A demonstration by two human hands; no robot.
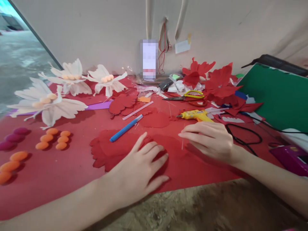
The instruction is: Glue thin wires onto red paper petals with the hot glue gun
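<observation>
My left hand [141, 166] lies flat with fingers spread on a pile of red felt petals [108, 150] on the red sheet [60, 173]. My right hand [209, 138] hovers just right of it, fingers pinched on a thin wire [182, 142] that stands nearly upright. A blue pen [125, 128] lies just beyond my left hand. The yellow glue gun [197, 115] rests right behind my right hand.
Three white fabric flowers [48, 102] lie at back left, with orange pom-poms [54, 138] and purple ones [13, 136] in front. Yellow-handled scissors [190, 95], red cut flowers [216, 80], a green sheet [276, 96], black cable [245, 134] and a purple box [291, 157] crowd the right.
</observation>
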